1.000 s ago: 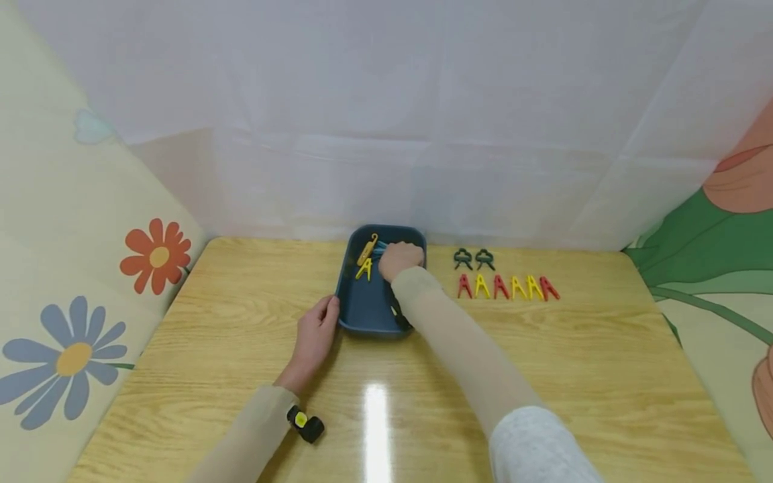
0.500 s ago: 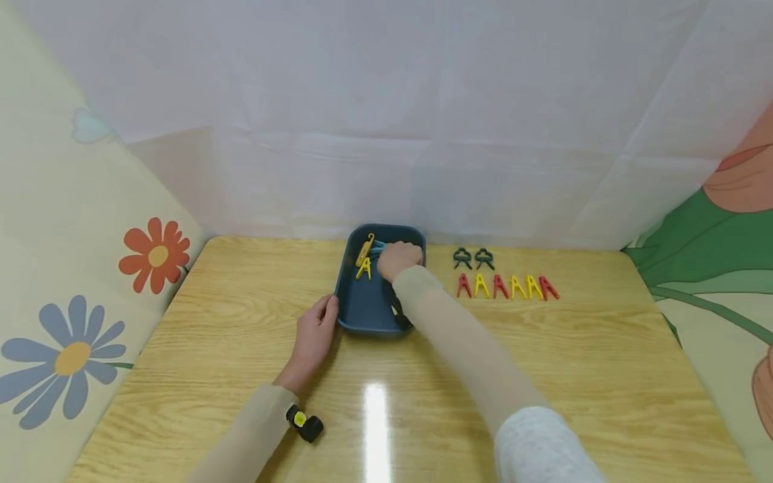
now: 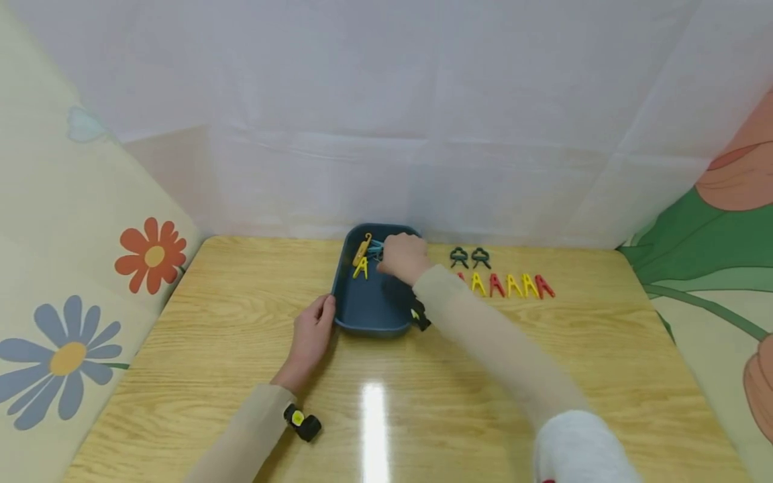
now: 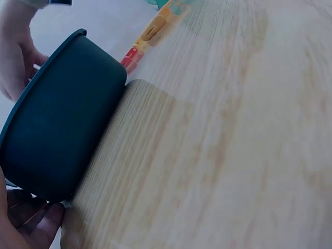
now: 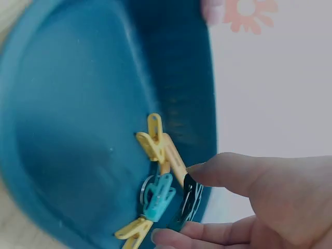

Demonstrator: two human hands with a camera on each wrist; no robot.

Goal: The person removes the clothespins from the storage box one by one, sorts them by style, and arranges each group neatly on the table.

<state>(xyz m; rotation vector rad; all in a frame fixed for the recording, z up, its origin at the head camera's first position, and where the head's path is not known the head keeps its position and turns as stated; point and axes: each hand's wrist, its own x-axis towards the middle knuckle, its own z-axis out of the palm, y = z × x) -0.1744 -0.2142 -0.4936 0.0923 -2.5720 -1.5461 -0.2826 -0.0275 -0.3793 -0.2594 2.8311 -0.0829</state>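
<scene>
A dark blue plastic basin (image 3: 371,325) stands at the back of the table. My left hand (image 3: 314,329) grips its near left corner, with fingers curled under the wall (image 4: 49,220) in the left wrist view. Over the basin's right side, my right hand (image 3: 406,258) pinches a dark green clip (image 5: 190,199) between thumb and fingers. Below it in the basin lie yellow clothespins (image 5: 153,140), a light blue clothespin (image 5: 160,197) and a hooked yellow-orange piece (image 3: 362,251). The right hand hides part of the basin in the head view.
Right of the basin, two dark green clips (image 3: 480,257) lie above a row of red and yellow clothespins (image 3: 512,286). A white sheet (image 3: 314,181) hangs behind the table (image 3: 241,282), and flowered cloths (image 3: 72,255) flank its sides.
My right hand has risen slightly and shifted right, its forearm now overlapping the row's leftmost red clothespin. The left hand keeps its grip on the basin.
</scene>
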